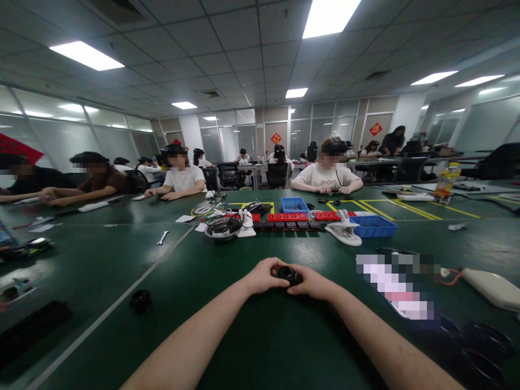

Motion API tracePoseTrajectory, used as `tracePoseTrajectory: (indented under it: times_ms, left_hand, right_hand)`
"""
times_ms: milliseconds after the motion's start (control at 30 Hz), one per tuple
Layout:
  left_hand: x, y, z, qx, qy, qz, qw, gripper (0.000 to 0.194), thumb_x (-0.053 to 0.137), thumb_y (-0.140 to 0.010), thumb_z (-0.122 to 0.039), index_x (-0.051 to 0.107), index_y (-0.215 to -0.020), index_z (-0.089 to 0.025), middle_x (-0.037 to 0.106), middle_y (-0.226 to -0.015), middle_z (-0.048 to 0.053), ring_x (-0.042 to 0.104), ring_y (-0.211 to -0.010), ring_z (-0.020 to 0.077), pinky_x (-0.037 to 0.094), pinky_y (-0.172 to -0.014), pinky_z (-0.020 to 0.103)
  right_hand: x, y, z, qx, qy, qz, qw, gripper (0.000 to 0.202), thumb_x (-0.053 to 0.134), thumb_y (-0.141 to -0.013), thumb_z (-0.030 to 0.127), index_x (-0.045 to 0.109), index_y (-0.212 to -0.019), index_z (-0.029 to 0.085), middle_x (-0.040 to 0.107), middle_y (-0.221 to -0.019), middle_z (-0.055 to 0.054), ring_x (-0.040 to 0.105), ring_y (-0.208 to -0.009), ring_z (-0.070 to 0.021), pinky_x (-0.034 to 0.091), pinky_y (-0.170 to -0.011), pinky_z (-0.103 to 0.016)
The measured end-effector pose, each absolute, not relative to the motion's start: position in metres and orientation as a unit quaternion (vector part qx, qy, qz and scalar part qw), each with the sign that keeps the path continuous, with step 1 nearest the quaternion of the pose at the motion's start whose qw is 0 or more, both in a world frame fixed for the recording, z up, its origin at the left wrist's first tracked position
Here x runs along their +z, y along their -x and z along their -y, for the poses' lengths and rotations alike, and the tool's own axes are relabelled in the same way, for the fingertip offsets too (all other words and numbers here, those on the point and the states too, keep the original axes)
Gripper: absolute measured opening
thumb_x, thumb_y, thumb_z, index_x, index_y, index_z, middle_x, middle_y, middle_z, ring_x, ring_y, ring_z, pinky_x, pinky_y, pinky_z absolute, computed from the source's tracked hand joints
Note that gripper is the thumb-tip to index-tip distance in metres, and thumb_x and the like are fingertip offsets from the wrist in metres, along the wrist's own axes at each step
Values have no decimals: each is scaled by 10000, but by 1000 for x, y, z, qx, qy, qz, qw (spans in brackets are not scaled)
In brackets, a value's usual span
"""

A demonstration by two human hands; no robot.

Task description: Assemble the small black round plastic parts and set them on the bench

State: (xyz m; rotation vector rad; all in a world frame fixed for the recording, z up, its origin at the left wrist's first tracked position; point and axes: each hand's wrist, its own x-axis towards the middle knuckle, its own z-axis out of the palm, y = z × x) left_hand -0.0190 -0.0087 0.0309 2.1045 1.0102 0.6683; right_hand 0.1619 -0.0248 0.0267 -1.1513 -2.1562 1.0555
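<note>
A small black round part [286, 274] with a hollow centre is gripped between both hands, just above the green table. My left hand [263, 276] closes on its left side, thumb in front and fingers curled behind. From the right, my right hand [312, 283] pinches the same part with thumb and fingers. Its exact kind is not clear, and the fingers cover much of its rim. A similar black round part [140, 301] lies on the table to the left of my left forearm.
Across the table [195, 281] stand red power strips [287, 216], two blue bins [374, 226], a white clamp [345, 230] and a metal bowl [221, 230] with cables. A wrench [163, 238] lies left. Several black round parts [487, 338] are at lower right. Co-workers sit opposite.
</note>
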Motion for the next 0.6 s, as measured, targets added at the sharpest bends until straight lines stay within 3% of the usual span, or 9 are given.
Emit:
tracePoseTrajectory:
  times_ms: [200,433,600]
  left_hand:
    - [33,23,6,228,-807,-358,411,459,665,-566,-321,523,-967,-148,547,-841,23,474,-707,120,373,-616,228]
    - [43,21,14,236,-840,-385,300,409,673,-552,-339,579,-914,-172,550,-903,38,493,-821,174,380,-715,274]
    - [46,21,17,230,-843,-379,304,418,658,-576,-323,567,-961,-187,551,-922,40,503,-826,176,397,-707,272]
  right_hand:
    - [25,-162,22,429,415,771,224,418,625,-584,197,536,-992,169,599,-891,-5,539,-804,-176,398,-710,-270]
    - [21,-163,20,414,443,767,211,364,634,-580,229,560,-930,160,601,-801,1,537,-717,-160,393,-615,-240]
    - [23,-162,23,408,452,764,214,375,640,-570,221,560,-931,158,603,-821,-2,536,-731,-161,389,-623,-242]
